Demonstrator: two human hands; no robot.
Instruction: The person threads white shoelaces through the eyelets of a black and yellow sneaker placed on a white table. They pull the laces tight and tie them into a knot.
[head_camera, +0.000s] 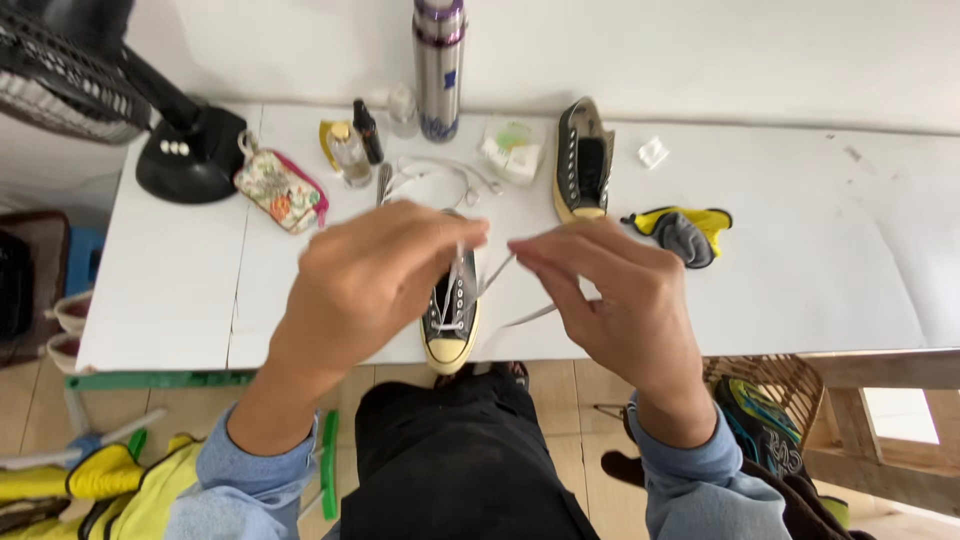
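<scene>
Pinching one lace (497, 272), left hand (370, 275) and right hand (625, 300); two sneakers (450, 335) (583, 160)

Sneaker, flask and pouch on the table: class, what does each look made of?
Sneaker: likely dark canvas, matte weave, cream rubber toe cap. Flask: probably steel, with a brushed metallic sheen. Pouch: floral printed fabric or coated cloth; hard to tell which.

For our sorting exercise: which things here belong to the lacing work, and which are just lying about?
In use: left hand, right hand, white lace, dark sneaker.

Lying about: second sneaker, steel flask, floral pouch, small bottles, yellow-grey cloth, fan base.
</scene>
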